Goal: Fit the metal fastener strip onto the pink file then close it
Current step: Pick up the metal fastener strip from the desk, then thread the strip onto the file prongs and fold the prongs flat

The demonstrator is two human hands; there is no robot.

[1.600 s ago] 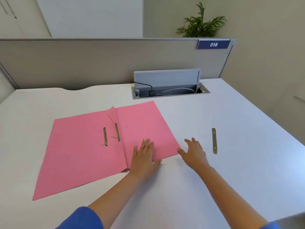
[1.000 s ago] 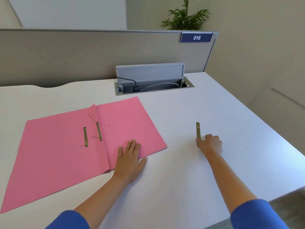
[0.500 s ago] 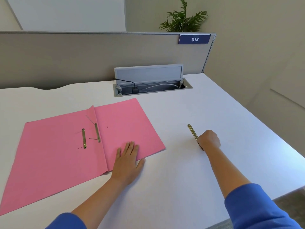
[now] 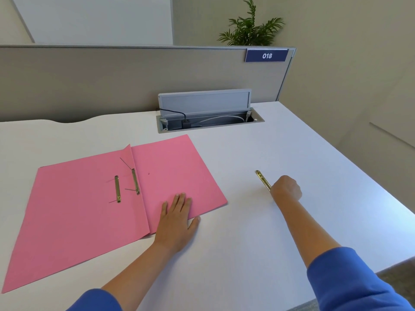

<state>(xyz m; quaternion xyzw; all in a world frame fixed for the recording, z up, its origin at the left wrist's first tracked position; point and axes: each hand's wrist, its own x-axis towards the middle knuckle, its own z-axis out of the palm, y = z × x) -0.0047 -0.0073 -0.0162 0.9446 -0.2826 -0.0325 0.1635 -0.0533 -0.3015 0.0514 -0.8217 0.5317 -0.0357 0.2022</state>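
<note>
The pink file (image 4: 74,218) lies open and flat on the white desk, left of centre. Two brass fastener pieces lie by its fold: one (image 4: 117,191) on the left leaf and one (image 4: 135,184) at the crease with thin prongs sticking out. My left hand (image 4: 177,218) rests flat, fingers spread, on the near edge of the file's right leaf. To the right of the file, my right hand (image 4: 285,189) is closed on one end of a loose brass fastener strip (image 4: 261,178); the strip's other end points up and left, lifted off the desk.
An open cable hatch (image 4: 208,121) with its grey lid raised and cords inside sits at the back of the white desk (image 4: 258,239). A grey partition (image 4: 112,81) with a "018" label closes the far side. The desk's right edge drops off near my right arm.
My right hand moved right to the loose strip, closed on it and tilted it up off the desk. My left hand stayed on the file. The camera turned right.
</note>
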